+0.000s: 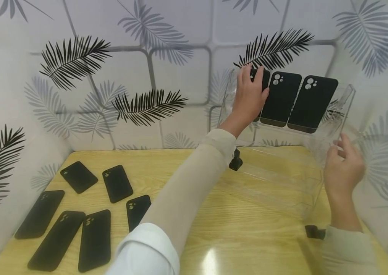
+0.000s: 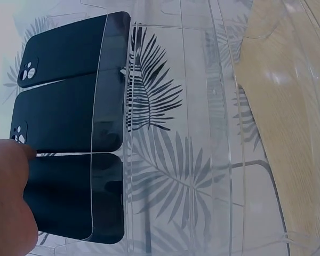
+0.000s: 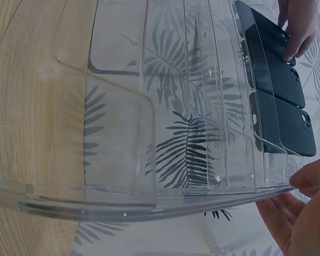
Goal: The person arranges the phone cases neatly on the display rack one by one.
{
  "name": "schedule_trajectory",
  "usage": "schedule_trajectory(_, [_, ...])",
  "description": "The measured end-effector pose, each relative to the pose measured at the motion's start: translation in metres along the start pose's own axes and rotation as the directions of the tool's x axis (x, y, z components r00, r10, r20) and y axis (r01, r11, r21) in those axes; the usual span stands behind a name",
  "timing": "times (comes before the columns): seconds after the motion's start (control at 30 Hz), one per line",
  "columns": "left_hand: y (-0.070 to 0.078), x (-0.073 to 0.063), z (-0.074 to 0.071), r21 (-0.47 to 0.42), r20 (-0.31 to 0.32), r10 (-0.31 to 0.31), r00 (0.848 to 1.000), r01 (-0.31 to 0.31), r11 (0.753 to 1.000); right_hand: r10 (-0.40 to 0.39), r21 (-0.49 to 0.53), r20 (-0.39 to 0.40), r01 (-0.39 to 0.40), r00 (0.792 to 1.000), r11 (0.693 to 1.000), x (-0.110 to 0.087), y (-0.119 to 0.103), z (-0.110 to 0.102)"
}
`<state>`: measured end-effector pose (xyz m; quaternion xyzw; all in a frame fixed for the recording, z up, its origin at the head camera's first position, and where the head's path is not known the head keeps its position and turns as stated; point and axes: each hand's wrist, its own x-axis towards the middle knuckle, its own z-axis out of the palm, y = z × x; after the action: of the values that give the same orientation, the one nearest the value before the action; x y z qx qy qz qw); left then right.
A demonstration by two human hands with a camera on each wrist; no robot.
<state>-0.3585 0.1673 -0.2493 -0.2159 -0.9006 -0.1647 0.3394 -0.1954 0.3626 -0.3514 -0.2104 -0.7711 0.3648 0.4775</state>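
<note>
A clear plastic tiered display stand (image 1: 269, 173) stands at the right of the table. Three black phone cases lean side by side on its top tier: a left one (image 1: 265, 79), a middle one (image 1: 281, 99) and a right one (image 1: 312, 104). My left hand (image 1: 250, 95) grips the left case near its camera cutouts, fingers over the top and thumb at the side. In the left wrist view, a clear lip crosses the bottom of this case (image 2: 64, 192). My right hand (image 1: 345, 168) pinches the stand's right side edge, thumb and fingers on either side of the panel (image 3: 277, 191).
Several more black phone cases lie flat at the table's left, among them one (image 1: 94, 240) near the front and one (image 1: 139, 210) partly behind my left sleeve. Small black pieces (image 1: 236, 160) sit by the stand. A leaf-patterned wall (image 1: 177, 72) closes off the back.
</note>
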Motion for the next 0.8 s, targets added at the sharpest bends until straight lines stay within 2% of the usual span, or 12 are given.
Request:
schedule_trajectory(0.2, [-0.011,-0.001,-0.004,0.012,-0.009,0.001,1.000,-0.001,1.000,0.007,0.012,-0.001,-0.007,1.000,1.000,-0.001,0.000,0.002])
schedule_trajectory(0.43, [-0.028,-0.009,-0.017,-0.107,0.029,-0.020,0.999,0.023,0.994,0.028,0.000,0.012,-0.028,1.000,1.000,0.000,0.001,0.003])
schedule_trajectory(0.63, [-0.042,-0.028,-0.033,-0.208,0.073,-0.020,0.997,0.035,0.978,0.063,-0.021,0.021,-0.062,0.998,0.998,0.002,0.002,0.002])
schedule_trajectory(0.8, [-0.058,-0.052,-0.042,-0.279,0.090,-0.041,0.995,0.065,0.958,0.091,-0.014,0.030,-0.090,0.995,0.996,0.001,0.002,0.002])
